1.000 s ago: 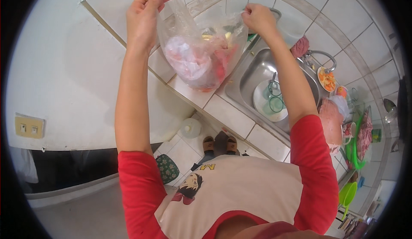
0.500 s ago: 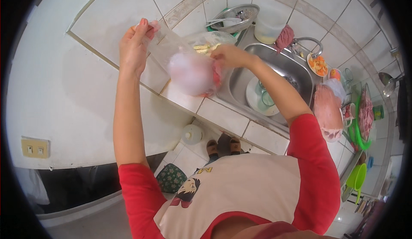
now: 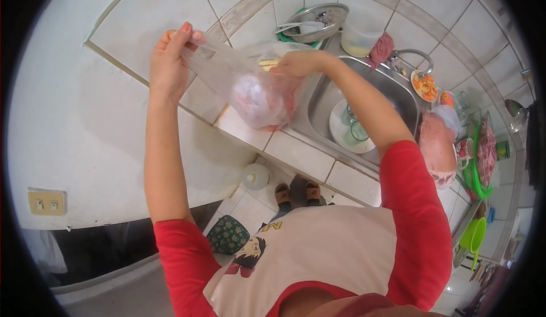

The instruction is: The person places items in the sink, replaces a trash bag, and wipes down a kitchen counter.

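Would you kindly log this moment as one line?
left hand: pinching edge of plastic bag | right hand: at bag, grip unclear | bag: filled, on counter | sink: plate, glasses

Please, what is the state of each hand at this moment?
Left hand: closed, holding the plastic bag by its edge.
Right hand: at the plastic bag; open or closed cannot be told.

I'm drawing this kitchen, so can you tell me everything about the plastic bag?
The plastic bag is clear, thin-looking and crinkled. Whitish, reddish and yellow contents show through it. Its bulging bottom rests on the white tiled counter, left of the sink. The fingers of the left hand hold its edge, pulled up to the left. The right hand is at its opening, fingertips hard to see.
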The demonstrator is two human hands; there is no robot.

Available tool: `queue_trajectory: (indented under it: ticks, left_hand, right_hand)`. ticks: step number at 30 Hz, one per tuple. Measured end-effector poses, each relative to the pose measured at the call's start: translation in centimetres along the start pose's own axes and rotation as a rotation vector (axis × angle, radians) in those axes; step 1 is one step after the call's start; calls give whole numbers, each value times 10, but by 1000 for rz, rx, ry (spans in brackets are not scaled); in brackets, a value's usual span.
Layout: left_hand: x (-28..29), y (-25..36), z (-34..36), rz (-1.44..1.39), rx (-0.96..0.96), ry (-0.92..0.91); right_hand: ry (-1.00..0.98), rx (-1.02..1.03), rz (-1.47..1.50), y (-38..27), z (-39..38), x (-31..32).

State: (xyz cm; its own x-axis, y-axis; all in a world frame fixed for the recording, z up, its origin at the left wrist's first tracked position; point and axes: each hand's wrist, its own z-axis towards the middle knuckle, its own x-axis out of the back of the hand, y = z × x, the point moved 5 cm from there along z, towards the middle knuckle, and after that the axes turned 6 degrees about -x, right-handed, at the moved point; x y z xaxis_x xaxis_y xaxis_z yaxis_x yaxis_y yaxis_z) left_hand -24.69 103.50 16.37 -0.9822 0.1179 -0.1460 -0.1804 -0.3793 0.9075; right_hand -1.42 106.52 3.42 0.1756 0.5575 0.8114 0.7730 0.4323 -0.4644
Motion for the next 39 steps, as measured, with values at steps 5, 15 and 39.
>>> queue_trajectory:
  ticks: [5, 15, 39]
  left_hand:
    - [24, 9, 3, -52, -13, 125]
    - [-17, -20, 24, 258, 49, -51]
    - [-118, -25, 26, 406, -17, -276]
  right_hand:
    - [95, 166, 159, 1, -41, -3]
    - [461, 6, -1346, 24, -36, 29]
    - [1419, -394, -189, 75, -9, -16]
